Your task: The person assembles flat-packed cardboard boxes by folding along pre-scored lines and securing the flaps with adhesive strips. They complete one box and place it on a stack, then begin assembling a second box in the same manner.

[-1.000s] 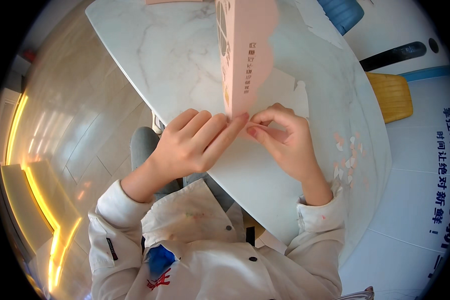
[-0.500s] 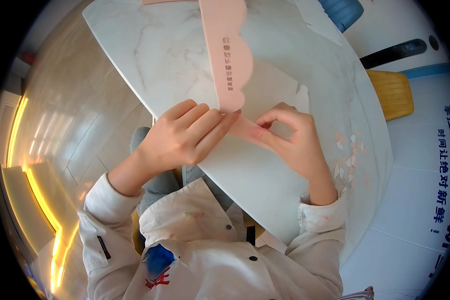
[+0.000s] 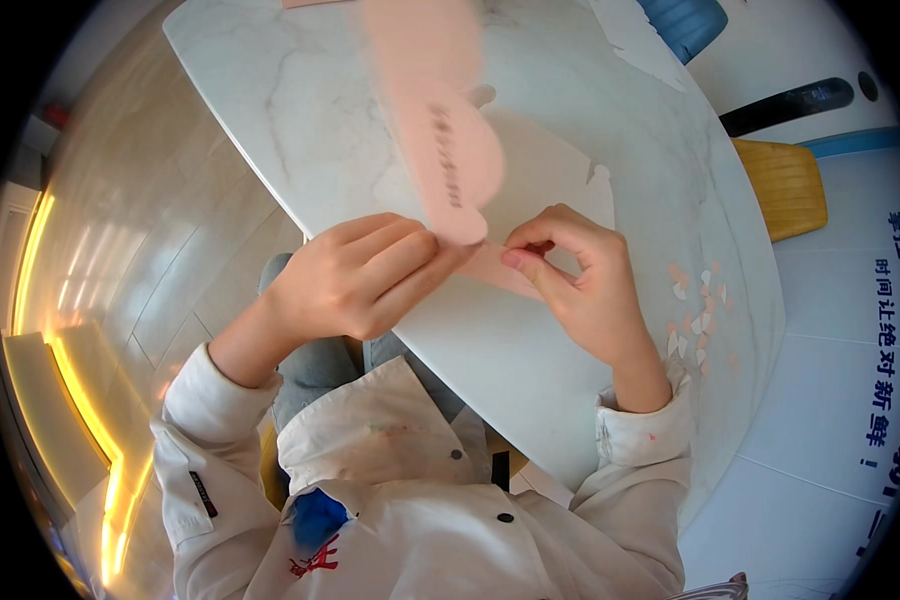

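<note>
A pink scallop-edged card piece (image 3: 475,150) with a line of dark print stands up from the hands, its upper part smeared by motion. My left hand (image 3: 345,275) is closed at its lower end, the fingers gripping the card near its bottom corner. From there a pink flap (image 3: 498,274) slants down to the right. My right hand (image 3: 595,280) pinches this flap between thumb and forefinger, close beside the left fingertips. Both hands are over the near side of the table. The left palm and the join between card and flap are hidden by the fingers.
On the marble-patterned white table (image 3: 300,100) several small pink and white scraps (image 3: 702,318) lie at the right. A pale cut sheet (image 3: 560,170) rests behind the hands. A wooden chair (image 3: 785,190) and a blue chair (image 3: 685,28) stand beyond the edge.
The pink card has tipped to the left and blurred. My left hand has dropped slightly, while the right has hardly moved, its thumb now nearer the forefinger on the flap.
</note>
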The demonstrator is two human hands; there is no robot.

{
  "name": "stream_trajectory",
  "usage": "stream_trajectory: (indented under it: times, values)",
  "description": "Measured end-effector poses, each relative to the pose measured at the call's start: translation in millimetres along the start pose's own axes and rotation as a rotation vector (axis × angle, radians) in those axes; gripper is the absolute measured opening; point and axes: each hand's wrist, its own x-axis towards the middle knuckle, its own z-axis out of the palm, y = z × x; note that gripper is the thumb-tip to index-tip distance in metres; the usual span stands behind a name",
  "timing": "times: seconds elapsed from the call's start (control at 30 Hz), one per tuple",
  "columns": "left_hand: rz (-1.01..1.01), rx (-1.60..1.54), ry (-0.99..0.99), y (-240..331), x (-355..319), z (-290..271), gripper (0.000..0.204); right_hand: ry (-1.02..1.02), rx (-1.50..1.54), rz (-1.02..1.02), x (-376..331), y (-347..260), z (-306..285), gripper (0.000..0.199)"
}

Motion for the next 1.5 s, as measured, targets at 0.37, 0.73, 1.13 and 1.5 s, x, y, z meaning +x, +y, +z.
stream_trajectory:
  times: [0.37,0.73,1.13,1.5]
  values:
    - [0.142,-0.039,-0.108,-6,4,3,0.033,0.003,-0.072,-0.022,-1,0,4,0.011]
    - [0.072,-0.015,-0.074,-3,0,-2,0.034,-0.047,0.075,0.041,0,0,5,0.016]
    - [0.056,-0.011,-0.119,-3,0,-1,0.031,0.007,0.034,-0.029,-2,-3,8,0.016]
    - [-0.103,0.164,-0.300,14,-3,-16,0.024,-0.032,0.076,0.040,0,2,11,0.013]
